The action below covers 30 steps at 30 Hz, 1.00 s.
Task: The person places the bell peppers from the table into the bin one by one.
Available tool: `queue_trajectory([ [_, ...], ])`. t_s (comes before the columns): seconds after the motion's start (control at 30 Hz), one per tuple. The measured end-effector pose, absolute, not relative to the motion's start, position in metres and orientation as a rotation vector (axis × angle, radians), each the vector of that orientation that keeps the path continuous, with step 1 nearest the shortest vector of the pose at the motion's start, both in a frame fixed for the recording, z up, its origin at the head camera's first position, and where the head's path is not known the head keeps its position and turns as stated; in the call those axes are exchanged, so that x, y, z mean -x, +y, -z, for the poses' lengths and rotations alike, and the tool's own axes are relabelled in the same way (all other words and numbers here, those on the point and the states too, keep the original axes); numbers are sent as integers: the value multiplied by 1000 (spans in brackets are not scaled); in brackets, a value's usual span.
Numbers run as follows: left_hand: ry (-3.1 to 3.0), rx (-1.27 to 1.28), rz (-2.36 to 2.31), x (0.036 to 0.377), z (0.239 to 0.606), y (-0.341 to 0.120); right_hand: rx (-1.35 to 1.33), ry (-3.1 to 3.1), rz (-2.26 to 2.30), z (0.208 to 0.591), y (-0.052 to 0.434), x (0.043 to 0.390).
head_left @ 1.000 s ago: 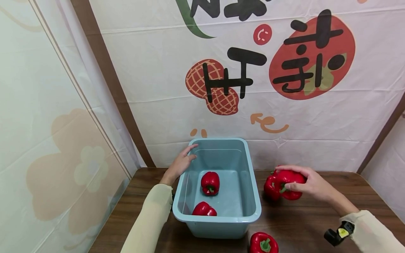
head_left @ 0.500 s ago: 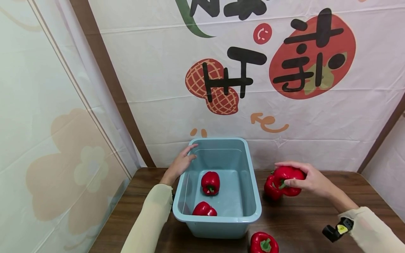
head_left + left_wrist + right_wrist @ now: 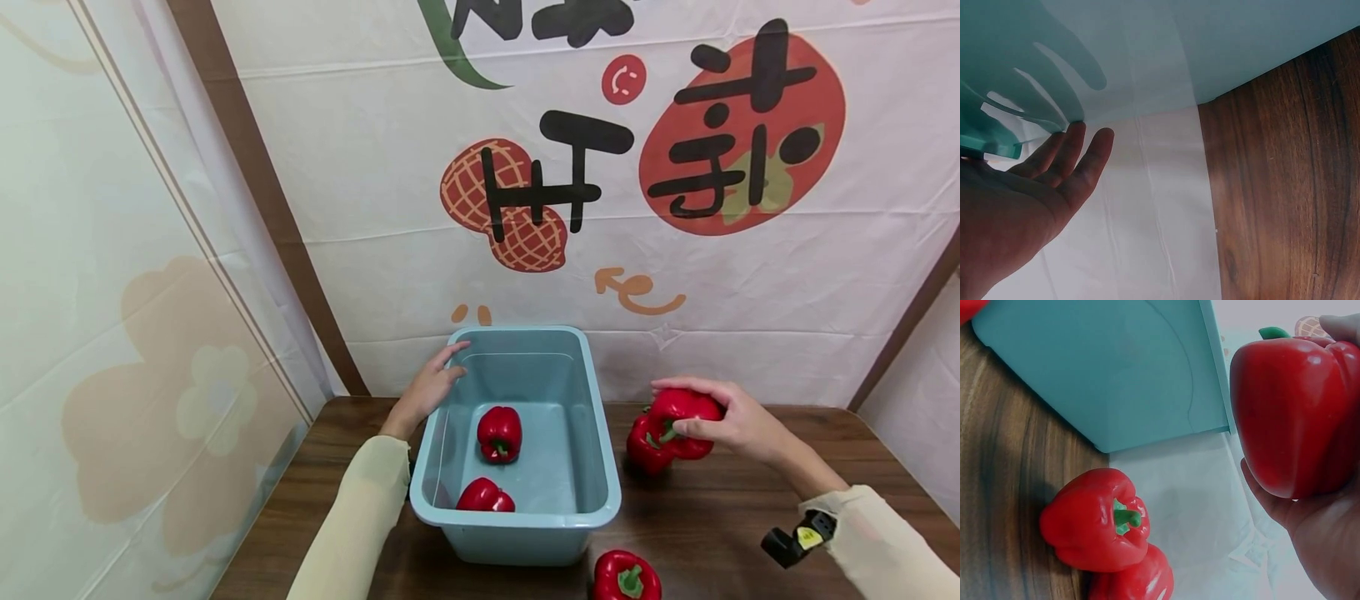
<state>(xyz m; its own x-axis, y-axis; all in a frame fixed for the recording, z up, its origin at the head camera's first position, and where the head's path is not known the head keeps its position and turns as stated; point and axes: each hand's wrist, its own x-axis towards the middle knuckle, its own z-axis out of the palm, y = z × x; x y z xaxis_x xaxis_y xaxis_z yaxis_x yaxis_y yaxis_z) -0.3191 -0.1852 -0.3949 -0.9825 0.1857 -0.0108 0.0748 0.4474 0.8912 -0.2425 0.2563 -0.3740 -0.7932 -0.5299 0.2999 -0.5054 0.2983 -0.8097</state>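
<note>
My right hand (image 3: 731, 421) has its fingers wrapped over a red bell pepper (image 3: 684, 421), held clear of the wooden table (image 3: 720, 533) just to the right of the teal tub (image 3: 525, 533); the right wrist view shows the palm cupping it from below. My left hand (image 3: 429, 387) lies flat with straight fingers against the tub's far left rim, steadying it without gripping. Two peppers (image 3: 499, 433) already sit inside the tub, another pepper (image 3: 1094, 520) rests on the table directly under my raised one, and one more (image 3: 626, 577) lies near the front edge. To do this well, I judge I should carry the pepper over the right rim with height to spare, keep the left palm pressing so the tub cannot slide, and lower it into the bare floor right of the two inside.
</note>
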Motion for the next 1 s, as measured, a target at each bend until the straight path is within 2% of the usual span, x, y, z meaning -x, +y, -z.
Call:
queue_trajectory([
  [1.0, 2568, -242, -1583, 320, 396, -186, 1029, 2553, 1543, 361, 249, 252],
])
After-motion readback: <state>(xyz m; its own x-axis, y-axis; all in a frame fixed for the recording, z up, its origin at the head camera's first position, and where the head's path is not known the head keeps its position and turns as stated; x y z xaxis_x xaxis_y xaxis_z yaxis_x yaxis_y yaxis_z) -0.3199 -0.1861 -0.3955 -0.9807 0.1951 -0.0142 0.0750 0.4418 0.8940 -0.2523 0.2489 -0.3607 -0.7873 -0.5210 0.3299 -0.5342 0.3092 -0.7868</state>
